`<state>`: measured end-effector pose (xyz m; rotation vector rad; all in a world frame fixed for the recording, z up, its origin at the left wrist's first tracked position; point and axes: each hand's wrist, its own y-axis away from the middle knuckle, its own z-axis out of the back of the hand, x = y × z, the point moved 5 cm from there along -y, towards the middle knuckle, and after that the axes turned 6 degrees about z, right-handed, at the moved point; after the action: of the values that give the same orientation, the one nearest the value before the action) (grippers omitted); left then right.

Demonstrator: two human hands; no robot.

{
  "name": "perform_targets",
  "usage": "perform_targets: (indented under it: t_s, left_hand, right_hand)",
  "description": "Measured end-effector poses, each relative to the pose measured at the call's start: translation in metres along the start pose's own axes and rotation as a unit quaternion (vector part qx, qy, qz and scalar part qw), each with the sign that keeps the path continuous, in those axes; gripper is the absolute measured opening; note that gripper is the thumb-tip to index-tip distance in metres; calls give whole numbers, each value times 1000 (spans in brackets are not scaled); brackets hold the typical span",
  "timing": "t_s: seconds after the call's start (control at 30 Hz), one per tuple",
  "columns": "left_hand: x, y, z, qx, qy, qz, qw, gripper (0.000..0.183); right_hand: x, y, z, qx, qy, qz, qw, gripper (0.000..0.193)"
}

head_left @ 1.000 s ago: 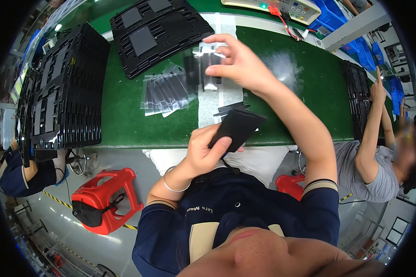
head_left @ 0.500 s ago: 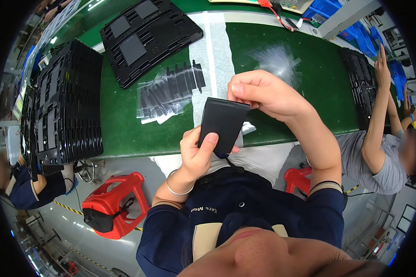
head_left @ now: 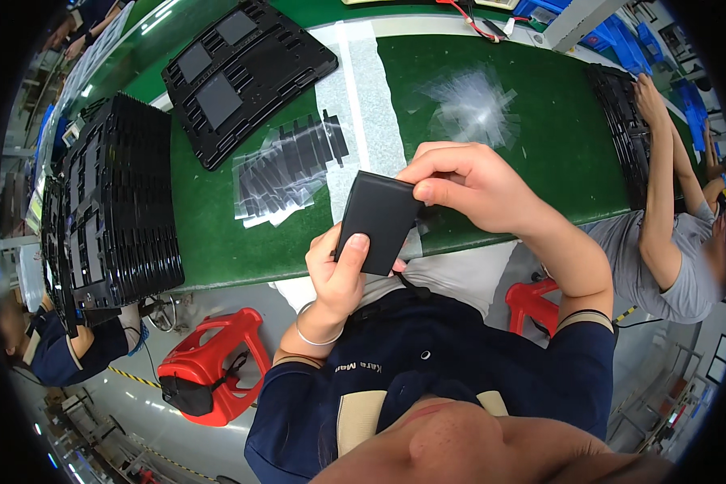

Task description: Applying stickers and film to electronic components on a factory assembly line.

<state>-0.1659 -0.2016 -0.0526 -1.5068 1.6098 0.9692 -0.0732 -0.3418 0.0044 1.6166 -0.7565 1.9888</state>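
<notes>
My left hand (head_left: 336,270) grips a flat black rectangular pack (head_left: 377,226) near its lower left edge, with the thumb lying on its face. The pack is tilted and held over the near edge of the green table. At its upper right corner, my right hand (head_left: 472,185) pinches it between thumb and bent fingers; the fingertips behind it are hidden. Beyond the pack, clear plastic strips with black ends (head_left: 290,169) lie fanned out on the table. A loose heap of clear film pieces (head_left: 472,109) lies past my right hand.
A black tray (head_left: 290,60) holding grey flat pieces lies at the back left. Tall stacked black trays (head_left: 137,202) stand at the left edge; more trays (head_left: 617,121) are at the right, where a person in grey (head_left: 665,266) works. A red stool (head_left: 214,363) is below left.
My right hand has shifted its pinch on the pack's upper edge, its thumb now at the corner. The pack sits slightly further left in view. The person at right has lowered a raised hand to the trays.
</notes>
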Motion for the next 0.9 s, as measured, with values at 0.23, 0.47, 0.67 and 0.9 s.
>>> perform_targets:
  t_s: [0.23,0.47,0.67,0.9]
  left_hand:
    - [1,-4,-1,-4,24,-5,1000,34]
    - [-3,-8,-1,18,33,62,997,31]
    - [-57,-22,30,11,-188,57,980,33]
    - [-169,-122,63,-275,-660,-252,652,15]
  right_hand:
    - [-13,-10,1,4,-102,-121,987,20]
    - [-2,-31,9,-11,253,259,932,9]
    - [-12,-23,23,-62,154,226,960,15]
    - [-20,19,-29,125,366,366,846,31]
